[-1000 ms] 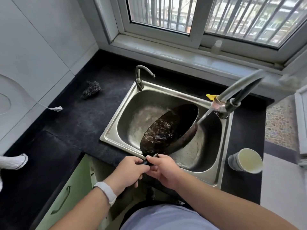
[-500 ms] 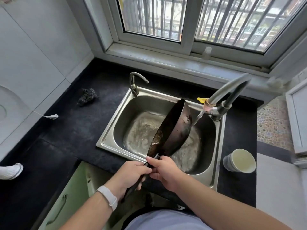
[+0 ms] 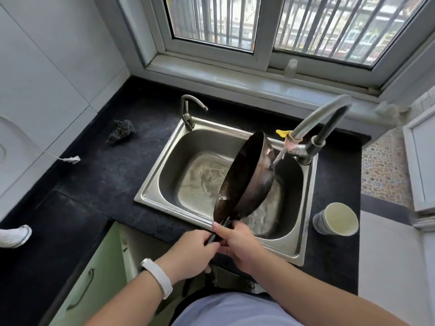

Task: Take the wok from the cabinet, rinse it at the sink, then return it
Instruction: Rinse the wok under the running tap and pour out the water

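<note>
A dark wok [image 3: 244,177] stands tilted on its edge over the steel sink [image 3: 162,184], its inside facing left. Water from the large tap [image 3: 303,147] runs onto its grey outer side. My left hand [image 3: 190,250] and my right hand [image 3: 237,243] both grip the wok's black handle at the sink's front rim, the right hand nearer the pan. A white band sits on my left wrist. The green cabinet door [image 3: 94,278] below the counter stands ajar.
A small second tap [image 3: 188,114] stands at the sink's back left corner. A dark scouring pad [image 3: 121,131] lies on the black counter [image 3: 94,184] to the left. A paper cup [image 3: 336,218] stands right of the sink. A barred window runs along the back.
The wok has turned from lying nearly flat with water pooled inside to standing on its edge, so the water has poured out. The stream now hits its outer side.
</note>
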Motion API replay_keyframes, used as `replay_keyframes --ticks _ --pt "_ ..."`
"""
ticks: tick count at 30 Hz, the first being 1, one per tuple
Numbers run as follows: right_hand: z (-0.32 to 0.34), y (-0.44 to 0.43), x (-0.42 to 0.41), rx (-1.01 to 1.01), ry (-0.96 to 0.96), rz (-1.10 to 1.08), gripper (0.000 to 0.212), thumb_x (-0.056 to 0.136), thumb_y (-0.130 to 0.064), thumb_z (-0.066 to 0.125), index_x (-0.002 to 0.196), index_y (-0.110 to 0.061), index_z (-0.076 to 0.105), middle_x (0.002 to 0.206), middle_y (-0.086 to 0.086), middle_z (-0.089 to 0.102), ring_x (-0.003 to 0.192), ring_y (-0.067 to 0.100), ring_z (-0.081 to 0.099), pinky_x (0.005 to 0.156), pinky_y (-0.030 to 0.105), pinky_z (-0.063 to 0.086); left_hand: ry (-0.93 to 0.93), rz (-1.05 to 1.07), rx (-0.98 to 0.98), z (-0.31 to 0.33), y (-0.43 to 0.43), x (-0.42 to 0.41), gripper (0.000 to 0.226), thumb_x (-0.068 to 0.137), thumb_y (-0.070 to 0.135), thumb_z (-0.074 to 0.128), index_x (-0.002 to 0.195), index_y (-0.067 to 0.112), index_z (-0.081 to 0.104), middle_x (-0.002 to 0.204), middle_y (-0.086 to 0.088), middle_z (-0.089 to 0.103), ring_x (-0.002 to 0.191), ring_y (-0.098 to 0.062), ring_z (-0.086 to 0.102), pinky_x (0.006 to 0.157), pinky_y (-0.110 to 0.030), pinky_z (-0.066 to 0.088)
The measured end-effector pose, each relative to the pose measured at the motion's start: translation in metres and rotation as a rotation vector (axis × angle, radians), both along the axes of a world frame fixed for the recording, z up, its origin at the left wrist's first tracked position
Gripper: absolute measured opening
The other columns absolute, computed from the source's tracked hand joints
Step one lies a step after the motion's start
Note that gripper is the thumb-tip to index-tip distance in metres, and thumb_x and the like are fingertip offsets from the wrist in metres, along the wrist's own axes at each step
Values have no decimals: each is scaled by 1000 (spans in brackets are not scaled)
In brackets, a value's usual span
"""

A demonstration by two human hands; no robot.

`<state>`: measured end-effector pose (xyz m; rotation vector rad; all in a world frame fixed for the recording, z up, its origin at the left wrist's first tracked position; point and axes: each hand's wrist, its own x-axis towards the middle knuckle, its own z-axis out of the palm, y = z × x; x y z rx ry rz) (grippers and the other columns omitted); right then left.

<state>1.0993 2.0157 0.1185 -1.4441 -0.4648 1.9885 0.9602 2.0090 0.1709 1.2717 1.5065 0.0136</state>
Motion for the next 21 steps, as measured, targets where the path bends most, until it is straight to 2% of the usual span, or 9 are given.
replay_keyframes --ticks 3,4,6,11,16,18,21 --pt "0 -2 -7 -7 -42 -1 27 90 -15 69 110 -2 55 91 15 67 72 23 69 72 38 60 363 -307 154 2 -6 3 24 99 40 42 92 20 54 102 -7 67 92 -28 67 78 -39 51" --pt "0 -2 -10 -11 -49 -8 28 89 -15 70 109 -2 56 90 15 67 70 22 69 70 37 60 455 -340 195 2 -9 6 24 101 38 40 101 18 53 109 -9 66 101 -30 64 81 -39 49" --pt "0 0 -13 -17 -57 -27 29 88 -15 71 108 1 57 86 13 66 66 18 68 64 32 58 560 -321 267 1 -17 15 21 103 31 37 112 15 48 117 -9 64 108 -30 63 78 -36 46" --pt "0 -1 -15 -24 -45 -49 24 89 -13 70 105 1 57 84 14 67 66 22 70 67 38 61 592 -270 298 -5 -23 16 13 99 23 43 110 16 45 113 -6 66 105 -29 65 71 -34 42" --pt "-3 0 -20 -14 -76 -22 33 84 -22 75 105 -4 57 97 23 71 90 38 72 86 52 58 568 -256 274 1 -17 5 10 96 21 45 104 15 47 110 -10 65 103 -32 63 76 -38 46" --pt "-3 0 -20 -14 -74 -33 34 83 -24 76 106 -5 58 106 24 71 97 38 71 89 53 56 541 -256 264 2 -12 2 6 95 21 46 99 17 46 108 -9 63 101 -31 62 73 -37 43" --pt "-5 -2 -17 -38 -44 -66 34 86 -21 74 108 -3 57 109 25 70 97 34 72 89 50 57 510 -269 255 3 -9 2 5 94 21 47 92 19 43 106 -9 62 98 -31 61 71 -36 42"
